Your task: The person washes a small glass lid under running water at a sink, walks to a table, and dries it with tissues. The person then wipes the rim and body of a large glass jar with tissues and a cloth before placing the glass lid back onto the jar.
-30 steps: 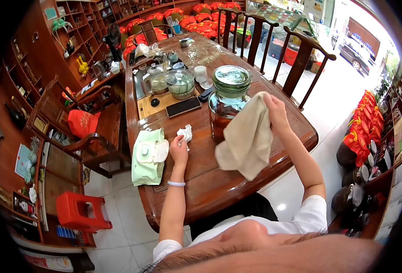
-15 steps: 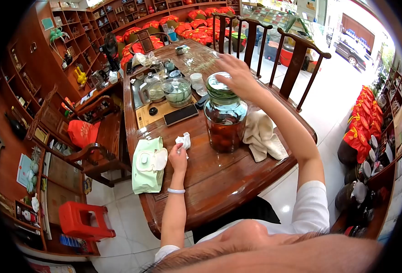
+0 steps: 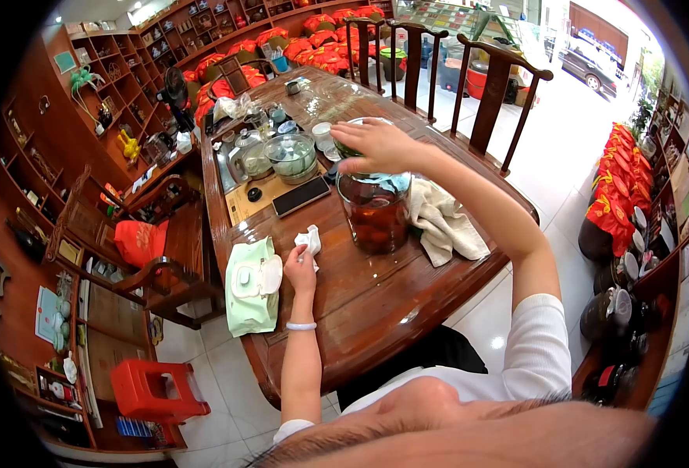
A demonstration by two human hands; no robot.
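Observation:
My right hand (image 3: 380, 147) is spread in front of the upper part of a glass jar (image 3: 376, 222), hiding much of its lid; whether it touches the glass I cannot tell. Dark reddish contents fill the jar's lower part. Against the jar's right side lies a crumpled beige cloth (image 3: 443, 222). My left hand (image 3: 300, 269) has its fingers pressed together on a crumpled white tissue (image 3: 310, 243). Just left of that hand is a green wipes pack (image 3: 249, 308) with its flap lifted. A dark phone (image 3: 301, 196) lies behind the tissue.
Glass teapots and a lidded glass bowl (image 3: 290, 158) stand at the back left of the wooden table (image 3: 344, 335). Dark chairs (image 3: 494, 117) line its far right side. A red stool (image 3: 157, 390) stands on the floor at the left.
The cloth has left my right hand and lies beside the jar. That hand moved to the jar's top, then lower across its neck. My left hand stays by the tissue.

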